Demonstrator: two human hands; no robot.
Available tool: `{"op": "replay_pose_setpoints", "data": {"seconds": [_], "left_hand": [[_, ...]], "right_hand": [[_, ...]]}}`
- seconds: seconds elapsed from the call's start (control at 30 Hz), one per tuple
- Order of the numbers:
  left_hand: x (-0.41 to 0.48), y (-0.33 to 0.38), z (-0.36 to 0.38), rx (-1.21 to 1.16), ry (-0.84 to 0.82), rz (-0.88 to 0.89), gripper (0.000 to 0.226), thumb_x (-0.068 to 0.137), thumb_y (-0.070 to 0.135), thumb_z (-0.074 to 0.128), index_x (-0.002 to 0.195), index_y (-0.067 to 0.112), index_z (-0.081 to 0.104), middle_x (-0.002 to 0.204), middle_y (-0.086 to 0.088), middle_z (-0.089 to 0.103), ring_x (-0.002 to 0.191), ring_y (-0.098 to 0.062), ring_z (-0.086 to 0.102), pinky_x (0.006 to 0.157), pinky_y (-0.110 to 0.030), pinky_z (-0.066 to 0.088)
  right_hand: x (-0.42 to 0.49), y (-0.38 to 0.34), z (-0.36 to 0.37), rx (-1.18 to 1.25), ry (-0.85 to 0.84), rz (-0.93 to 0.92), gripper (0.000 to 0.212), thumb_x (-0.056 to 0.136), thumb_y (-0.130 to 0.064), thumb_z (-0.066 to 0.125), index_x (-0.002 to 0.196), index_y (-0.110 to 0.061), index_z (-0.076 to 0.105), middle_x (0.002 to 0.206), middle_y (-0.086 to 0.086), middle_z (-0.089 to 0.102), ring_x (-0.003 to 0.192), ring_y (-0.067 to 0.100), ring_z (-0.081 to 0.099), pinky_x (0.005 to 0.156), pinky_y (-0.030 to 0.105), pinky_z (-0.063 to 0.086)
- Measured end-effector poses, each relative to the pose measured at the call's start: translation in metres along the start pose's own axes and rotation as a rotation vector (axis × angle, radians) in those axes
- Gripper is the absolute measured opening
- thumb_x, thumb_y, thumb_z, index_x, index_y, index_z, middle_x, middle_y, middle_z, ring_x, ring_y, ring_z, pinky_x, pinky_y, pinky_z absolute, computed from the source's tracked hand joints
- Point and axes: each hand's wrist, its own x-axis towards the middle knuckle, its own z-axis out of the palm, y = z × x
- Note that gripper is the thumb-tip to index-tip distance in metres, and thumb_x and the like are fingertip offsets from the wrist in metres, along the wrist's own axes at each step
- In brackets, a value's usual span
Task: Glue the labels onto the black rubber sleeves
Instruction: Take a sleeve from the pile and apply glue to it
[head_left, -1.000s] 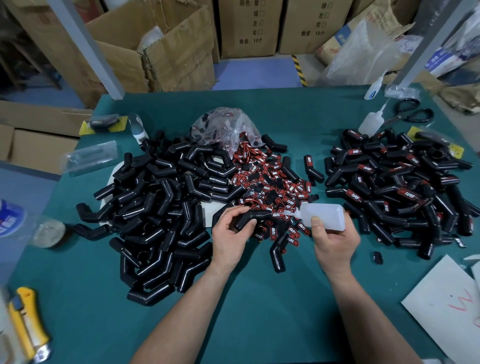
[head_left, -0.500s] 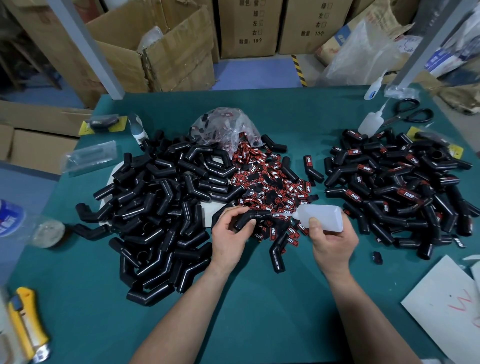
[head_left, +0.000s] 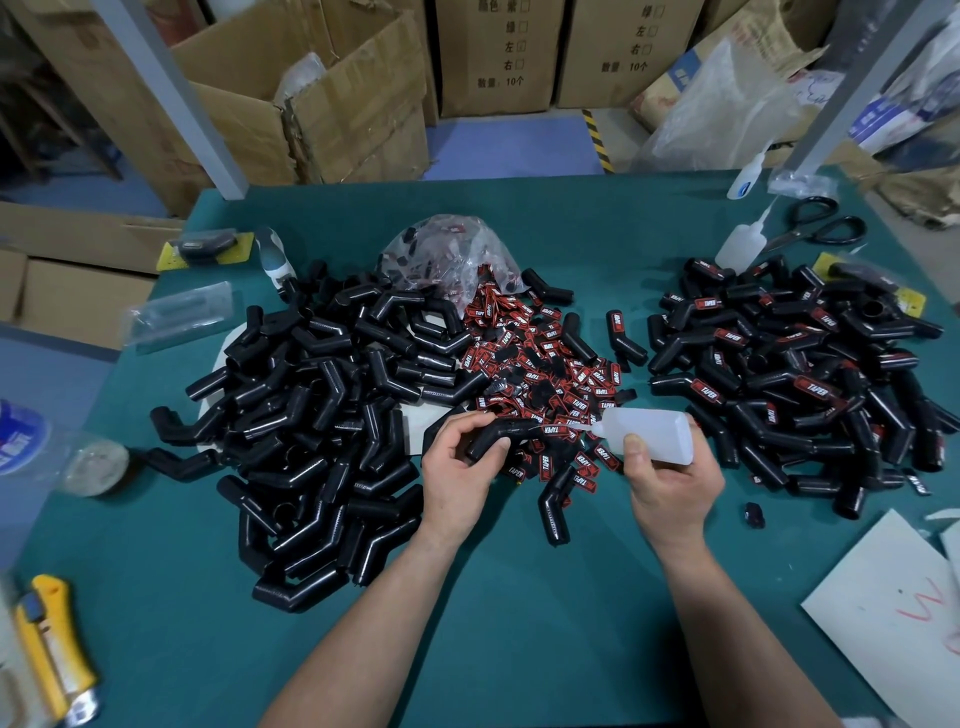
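Observation:
My left hand (head_left: 460, 465) grips a bent black rubber sleeve (head_left: 506, 434) just above the green table. My right hand (head_left: 670, 480) holds a translucent glue bottle (head_left: 649, 434) lying sideways, its nozzle pointing left at the sleeve's end. Behind them a heap of red-and-black labels (head_left: 540, 364) spills from a clear plastic bag (head_left: 449, 260). A big pile of bare black sleeves (head_left: 322, 410) lies on the left. A pile of sleeves with labels on them (head_left: 789, 374) lies on the right. One lone sleeve (head_left: 556, 501) rests between my hands.
A yellow utility knife (head_left: 52, 649) lies at the near left, tape rolls (head_left: 96, 465) at the left edge. Two more glue bottles (head_left: 740, 244) and black scissors (head_left: 821, 228) sit at the back right. White paper (head_left: 893, 618) covers the near right corner. Cardboard boxes (head_left: 332, 104) stand behind the table.
The glue bottle and my right hand have shifted slightly left, nozzle closer to the sleeve. My left hand keeps its hold in the same place.

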Motion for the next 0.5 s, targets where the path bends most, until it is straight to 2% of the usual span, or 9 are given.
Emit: {"op": "replay_pose_setpoints", "data": {"seconds": [0.13,0.27,0.37,0.5], "left_hand": [[-0.0001,0.0003,-0.0004,0.004,-0.005,-0.001,0.046,0.085,-0.002,0.08,0.1,0.041,0.076,0.112,0.004,0.072,0.111,-0.017,0.068,0.097,-0.023,0.052],[-0.0004,0.0017,-0.0001,0.005,-0.021,0.006,0.046,0.085,-0.002,0.08,0.1,0.041,0.076,0.112,0.005,0.072,0.111,-0.017,0.068,0.097,-0.024,0.053],[-0.0006,0.0024,0.0003,0.01,-0.023,0.009,0.048,0.085,-0.003,0.08,0.101,0.042,0.076,0.112,0.009,0.072,0.11,-0.013,0.068,0.095,-0.02,0.051],[-0.0005,0.0013,-0.0005,0.005,-0.03,0.007,0.046,0.085,-0.001,0.08,0.102,0.041,0.076,0.113,0.01,0.071,0.11,-0.014,0.068,0.094,-0.02,0.052]], "right_hand": [[0.0019,0.0009,0.001,-0.015,-0.018,-0.017,0.02,0.089,-0.046,0.069,0.102,-0.034,0.059,0.081,0.003,0.058,0.076,-0.004,0.057,0.064,0.02,0.048],[0.0009,0.0032,0.0001,-0.011,-0.012,-0.032,0.017,0.085,-0.029,0.068,0.1,-0.03,0.059,0.082,-0.002,0.059,0.077,-0.007,0.058,0.065,0.015,0.047],[-0.0006,0.0043,-0.0005,0.004,-0.004,-0.024,0.019,0.086,-0.03,0.068,0.098,-0.018,0.06,0.086,-0.006,0.06,0.077,-0.007,0.057,0.066,0.014,0.047],[-0.0027,0.0017,0.0029,0.006,-0.021,-0.01,0.024,0.09,-0.041,0.069,0.098,-0.02,0.06,0.087,-0.009,0.061,0.077,-0.005,0.058,0.065,0.015,0.047]]}}
